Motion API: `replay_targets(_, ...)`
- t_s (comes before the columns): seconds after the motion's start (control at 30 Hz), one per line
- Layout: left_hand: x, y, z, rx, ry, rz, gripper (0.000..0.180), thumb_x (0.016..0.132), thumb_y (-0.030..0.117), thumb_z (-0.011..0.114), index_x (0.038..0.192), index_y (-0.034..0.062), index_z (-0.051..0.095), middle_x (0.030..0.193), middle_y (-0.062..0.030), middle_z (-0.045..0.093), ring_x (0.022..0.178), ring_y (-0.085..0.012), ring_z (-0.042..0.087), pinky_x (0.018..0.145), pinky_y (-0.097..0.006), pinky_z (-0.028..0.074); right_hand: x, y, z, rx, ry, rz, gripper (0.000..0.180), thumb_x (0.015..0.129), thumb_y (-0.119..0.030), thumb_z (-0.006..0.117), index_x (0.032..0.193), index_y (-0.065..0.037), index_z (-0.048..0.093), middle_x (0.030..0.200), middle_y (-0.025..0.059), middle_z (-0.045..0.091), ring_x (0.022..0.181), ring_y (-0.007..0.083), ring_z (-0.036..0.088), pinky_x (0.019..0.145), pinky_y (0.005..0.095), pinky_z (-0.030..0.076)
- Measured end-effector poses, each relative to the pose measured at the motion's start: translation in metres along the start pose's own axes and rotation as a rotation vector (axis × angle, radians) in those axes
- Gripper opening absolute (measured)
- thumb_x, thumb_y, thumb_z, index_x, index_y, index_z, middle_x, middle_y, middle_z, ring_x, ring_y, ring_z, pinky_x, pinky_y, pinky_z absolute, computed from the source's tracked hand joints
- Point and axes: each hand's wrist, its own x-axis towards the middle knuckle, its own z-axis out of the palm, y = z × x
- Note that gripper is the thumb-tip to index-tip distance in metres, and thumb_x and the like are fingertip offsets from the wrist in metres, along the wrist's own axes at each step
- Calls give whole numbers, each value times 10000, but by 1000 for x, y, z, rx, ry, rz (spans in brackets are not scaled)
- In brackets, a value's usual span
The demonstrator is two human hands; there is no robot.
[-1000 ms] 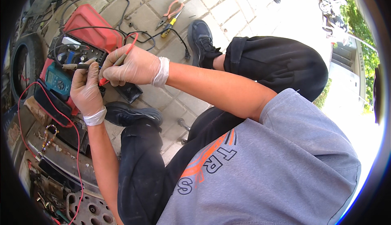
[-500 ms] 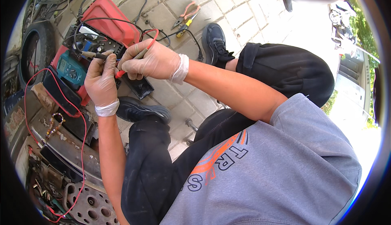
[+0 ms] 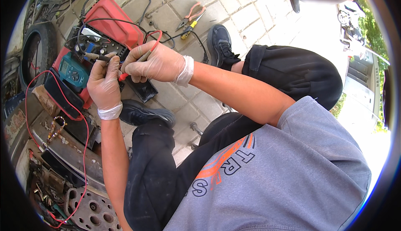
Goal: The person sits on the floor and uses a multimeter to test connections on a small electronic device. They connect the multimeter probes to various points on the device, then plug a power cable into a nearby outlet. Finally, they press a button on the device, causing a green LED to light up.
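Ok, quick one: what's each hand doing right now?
Left hand: closed, pinching the black probe.
Right hand: closed around the red probe, tip down by the open device.

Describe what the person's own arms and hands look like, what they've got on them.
Both hands wear thin, translucent disposable gloves, the left hand and the right hand alike, each with a rolled whitish cuff at the wrist. Above the gloves the forearms are bare. The right arm runs up into the short sleeve of a grey T-shirt; no sleeve shows on the left arm. No watch or jewellery is visible.
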Motion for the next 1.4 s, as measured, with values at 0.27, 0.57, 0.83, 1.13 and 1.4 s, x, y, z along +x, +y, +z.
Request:
replay_targets(0.27,-1,1,1,0,3,7,139,915,47,696,1042,-9,693,840,21,649,655,-25,504,572,-175,393,1,1,0,8,-8,1,187,871,-163,643,926,12,680,715,44,655,647,100,602,615,245,500)
replay_targets(0.57,0,-1,1,-3,-1,13,134,917,43,693,1039,-11,693,850,20,651,669,-26,506,581,-175,398,0,-1,0,-17,9,13,184,875,-161,637,926,11,680,713,45,654,646,99,601,614,245,501)
replay_targets(0.83,0,1,-2,19,-10,-25,142,911,52,700,1039,-9,690,831,13,645,627,-33,509,558,-180,391,-7,0,0,44,69,-5,197,887,-157,642,947,26,687,711,53,655,639,100,601,604,242,499)
replay_targets(1.13,0,3,-1,14,-18,-37,141,912,54,699,1034,-14,682,789,8,626,596,-40,509,538,-186,390,-11,12,3,62,97,-21,171,882,-144,649,921,18,687,710,41,648,635,88,591,587,242,484)
replay_targets(1.4,0,5,-1,17,-20,-26,143,911,61,703,1030,-14,679,783,12,621,593,-38,508,527,-186,382,-11,13,4,73,88,-7,180,896,-146,657,945,24,691,720,43,649,648,92,596,593,243,489)
